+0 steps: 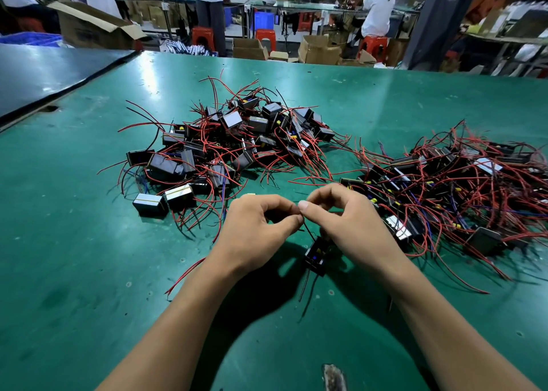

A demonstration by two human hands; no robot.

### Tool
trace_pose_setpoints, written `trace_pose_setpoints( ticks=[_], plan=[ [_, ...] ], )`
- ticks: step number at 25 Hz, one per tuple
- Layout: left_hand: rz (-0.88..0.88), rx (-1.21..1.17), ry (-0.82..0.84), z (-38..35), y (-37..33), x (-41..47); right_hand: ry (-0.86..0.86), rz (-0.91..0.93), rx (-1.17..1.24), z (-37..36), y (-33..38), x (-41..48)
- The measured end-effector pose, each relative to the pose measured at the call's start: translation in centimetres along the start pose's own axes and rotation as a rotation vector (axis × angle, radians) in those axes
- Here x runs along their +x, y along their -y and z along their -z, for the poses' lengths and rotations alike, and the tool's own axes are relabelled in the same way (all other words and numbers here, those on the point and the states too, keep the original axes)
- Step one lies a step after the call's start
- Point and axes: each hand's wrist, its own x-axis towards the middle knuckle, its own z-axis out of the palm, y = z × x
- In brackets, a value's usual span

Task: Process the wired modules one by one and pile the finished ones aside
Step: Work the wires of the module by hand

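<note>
Near edge: a worn patch (333, 376) scuffs the smooth green desk (74, 286), and there's open surface on both sides of the forearms.
Left hand (261, 224): fingers curled, thumb and forefinger pinching a thin black wire (310, 232).
Right hand (341, 221): fingertip to fingertip with the left, pinching that same wire.
Module (315, 255): a small black box below both hands at the wire's lower end. Whether it is hanging or resting, one cannot tell.
Right pile (444, 189): just beside the right hand, glossy black blocks in a loose red tangle.
Centre pile (237, 147): farther out, boxy modules heaped high with red leads fanning outward; a bare strip separates the piles.
Left edge: a dark table (44, 73) butts against the desk.
Far edge: cardboard boxes (318, 49) and red stools (265, 36) stand beyond.
</note>
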Motion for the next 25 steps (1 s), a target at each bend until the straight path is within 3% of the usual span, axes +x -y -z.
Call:
trace_pose_setpoints(
  ticks=[3,8,19,22,25],
  plan=[
    [0.035,-0.045,0.035,0.5,0.0,0.1,0.184,0.138,-0.033,1.5,-0.3,-0.1],
    [0.056,-0.045,0.059,0.8,-0.2,0.2,0.1,0.246,-0.15,1.6,-0.8,0.1],
    [-0.084,0.121,-0.041,0.1,0.0,-0.1,0.089,-0.242,0.159,0.1,0.1,0.1],
    [-0.078,0.142,-0.033,0.0,-0.1,-0.1,0.09,-0.231,0.132,-0.1,0.0,-0.1],
    [-0.023,0.109,-0.049,0.2,0.0,0.0,0.141,-0.066,0.038,0.7,0.0,-0.1]
  ],
)
